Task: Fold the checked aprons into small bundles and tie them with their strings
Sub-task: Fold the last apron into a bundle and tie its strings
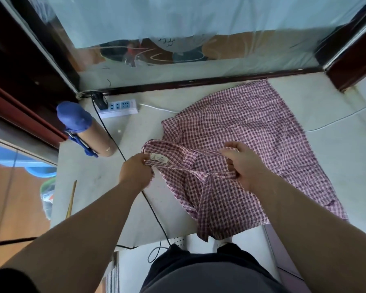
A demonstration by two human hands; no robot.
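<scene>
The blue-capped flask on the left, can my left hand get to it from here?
Probably yes. The flask sits left of and beyond the left hand, with only bare table and a thin black cable between. But that hand grips the checked apron, so it must let go first.

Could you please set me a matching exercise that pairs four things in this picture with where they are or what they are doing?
Things:
1. left hand
2. right hand
3. power strip
4. blue-capped bottle

Places or states:
A. lies on its side, left of the checked apron
B. pinches the apron's edge by the label
C. sits near the far edge of the table, with a black plug in it
D. grips a gathered fold of the apron

Pairs: 1-B; 2-D; 3-C; 4-A
</scene>
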